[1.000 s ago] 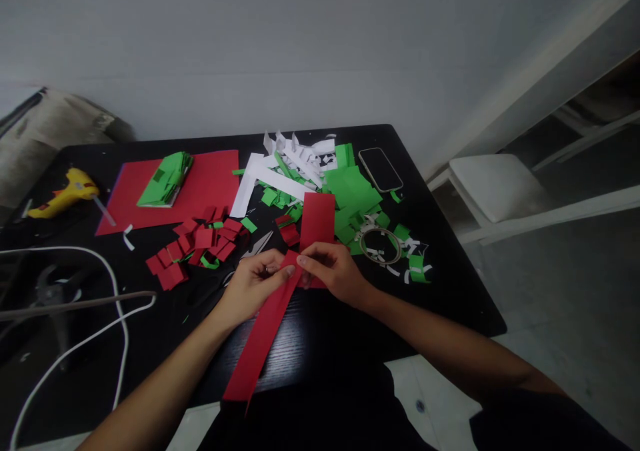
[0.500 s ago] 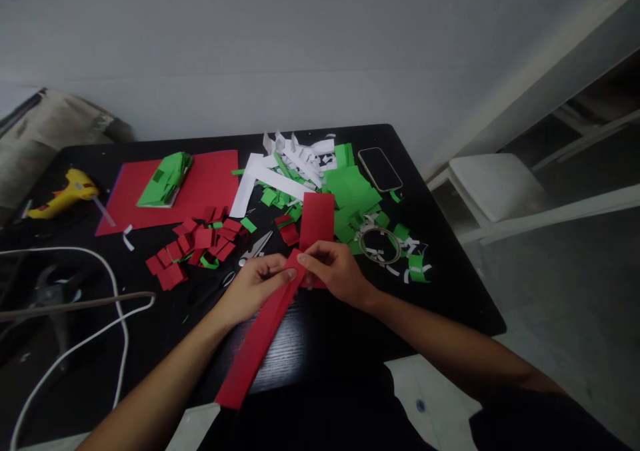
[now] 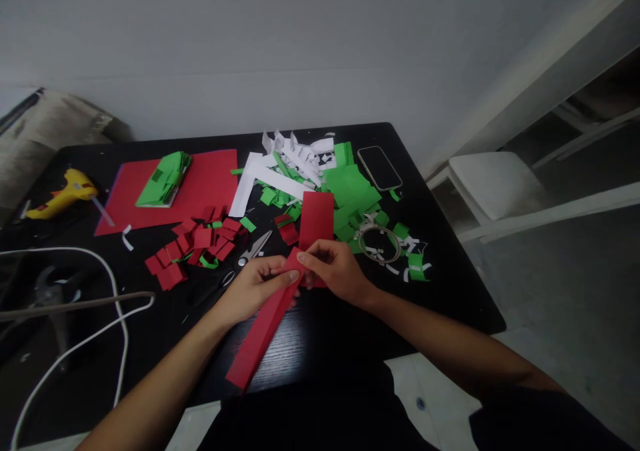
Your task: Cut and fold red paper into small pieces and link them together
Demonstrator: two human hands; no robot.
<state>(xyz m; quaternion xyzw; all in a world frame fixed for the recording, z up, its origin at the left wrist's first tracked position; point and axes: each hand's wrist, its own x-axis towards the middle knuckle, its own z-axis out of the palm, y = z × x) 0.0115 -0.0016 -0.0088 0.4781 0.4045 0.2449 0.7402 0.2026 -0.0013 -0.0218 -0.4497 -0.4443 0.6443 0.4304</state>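
A long folded strip of red paper (image 3: 265, 334) slants from between my hands down toward the table's front edge. My left hand (image 3: 260, 284) pinches it with the thumb on top, a little below its upper end. At that upper end, my right hand (image 3: 333, 268) grips the strip between thumb and fingers. Under and beyond my right hand lies another red paper piece (image 3: 318, 214), flat on the black table. Scissors (image 3: 253, 250) rest partly open just left of my left hand. A pile of small red paper squares (image 3: 203, 238) is farther left.
Green paper scraps (image 3: 350, 191) and white paper strips (image 3: 280, 178) heap at the back, near a phone (image 3: 380, 168) and a ring (image 3: 380, 245). Leftward are a yellow glue gun (image 3: 65, 194), a red sheet (image 3: 210, 191), folded green paper (image 3: 163, 181) and a white cable (image 3: 120, 311).
The strip's lower end has moved up and slightly right, away from the table's front edge. Both hands keep their hold in nearly the same place.
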